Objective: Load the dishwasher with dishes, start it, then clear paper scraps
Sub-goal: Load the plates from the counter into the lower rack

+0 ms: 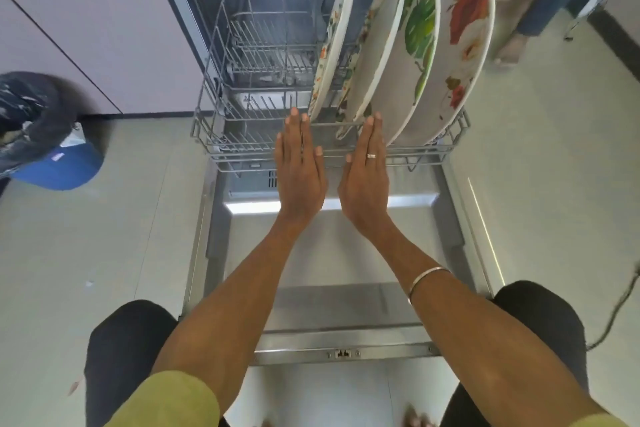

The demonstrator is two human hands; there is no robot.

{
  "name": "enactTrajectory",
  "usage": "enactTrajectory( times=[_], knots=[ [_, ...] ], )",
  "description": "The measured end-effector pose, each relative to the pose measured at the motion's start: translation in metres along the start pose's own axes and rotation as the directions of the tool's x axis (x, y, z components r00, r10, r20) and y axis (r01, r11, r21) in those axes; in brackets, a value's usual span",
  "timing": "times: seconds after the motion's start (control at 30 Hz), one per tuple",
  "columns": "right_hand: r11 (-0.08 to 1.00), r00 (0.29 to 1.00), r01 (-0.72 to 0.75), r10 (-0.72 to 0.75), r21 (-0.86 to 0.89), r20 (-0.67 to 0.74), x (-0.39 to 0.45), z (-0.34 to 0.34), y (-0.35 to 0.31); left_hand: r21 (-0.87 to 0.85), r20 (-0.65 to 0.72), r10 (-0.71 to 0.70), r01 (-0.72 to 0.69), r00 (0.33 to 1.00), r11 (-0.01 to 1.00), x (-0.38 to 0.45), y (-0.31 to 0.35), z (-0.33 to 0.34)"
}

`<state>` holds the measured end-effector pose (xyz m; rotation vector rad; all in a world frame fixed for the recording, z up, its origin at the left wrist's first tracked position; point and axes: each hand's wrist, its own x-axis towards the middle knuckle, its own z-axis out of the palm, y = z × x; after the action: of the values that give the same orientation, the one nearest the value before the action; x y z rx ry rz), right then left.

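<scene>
Both flat, straight-fingered: left hand (300,163) and right hand (367,166) against rack (221,149) front (plates (391,55) just beyond).

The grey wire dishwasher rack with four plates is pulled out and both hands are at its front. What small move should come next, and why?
Probably push the grey wire dishwasher rack straight in. The left hand and right hand lie flat and open at its front rail, four floral white plates already stand upright on its right side, and the rack sits out over the lowered steel door, so it must slide inside before the door can close.
</scene>
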<state>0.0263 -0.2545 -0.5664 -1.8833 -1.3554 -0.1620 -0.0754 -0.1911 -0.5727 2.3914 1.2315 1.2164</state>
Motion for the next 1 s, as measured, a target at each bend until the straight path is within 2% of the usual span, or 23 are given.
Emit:
enactTrajectory(
  times=[0.17,0.33,0.57,0.77,1.0],
  knots=[
    [1.0,1.0,0.002,-0.002,0.006,0.022,0.035,0.011,0.007,-0.009,0.089,-0.024,0.025,0.996,1.0,0.035,-0.007,0.009],
    [0.991,0.998,-0.001,0.01,-0.13,0.065,0.07,0.022,0.011,-0.006,0.134,-0.026,0.027,0.991,1.0,0.066,-0.013,0.017],
    [0.976,0.987,-0.019,0.053,-0.219,0.152,0.099,0.028,0.008,0.039,0.171,-0.063,0.057,0.983,0.998,0.093,-0.021,0.029],
    [0.914,0.957,0.05,0.071,-0.402,0.28,0.123,0.031,0.014,0.087,0.23,-0.11,0.092,0.967,0.992,0.114,-0.026,0.038],
    [0.902,0.905,0.006,0.179,-0.432,0.385,0.152,0.035,0.011,0.192,0.299,-0.135,0.079,0.945,0.978,0.139,-0.034,0.047]
  ],
)
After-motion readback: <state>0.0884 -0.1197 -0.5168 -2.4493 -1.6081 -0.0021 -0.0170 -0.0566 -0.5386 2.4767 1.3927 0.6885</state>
